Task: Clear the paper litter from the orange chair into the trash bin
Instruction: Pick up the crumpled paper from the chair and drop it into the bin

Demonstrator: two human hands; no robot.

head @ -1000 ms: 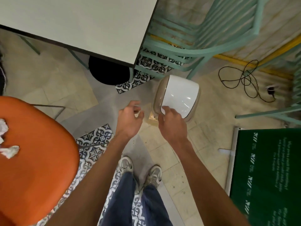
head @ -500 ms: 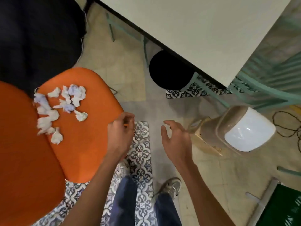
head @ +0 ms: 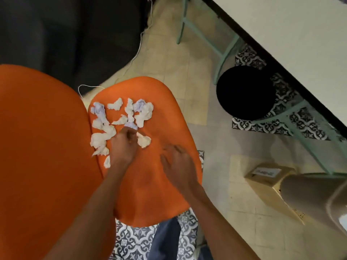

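Observation:
Several crumpled white paper scraps point(head: 120, 121) lie scattered on the far part of the orange chair point(head: 154, 194) seat. My left hand point(head: 124, 145) is down among them, its fingertips pinched around a small scrap point(head: 130, 125) in the middle of the pile. Another scrap point(head: 143, 140) lies just right of that hand. My right hand point(head: 177, 166) hovers flat over the seat's right side, fingers spread and holding nothing. The trash bin point(head: 309, 196), beige with a white lid, stands on the floor at the right edge, partly cut off.
The chair's orange backrest point(head: 43, 156) fills the left. A white table point(head: 300, 34) with teal legs crosses the top right, a black round stool point(head: 246, 92) beneath it. A white cable point(head: 139, 47) runs over the floor behind the chair. My legs stand below on patterned tiles.
My view swung from the bin to the chair. Both hands left the bin's lid and moved onto the seat; the left hand has closed on a scrap in the pile.

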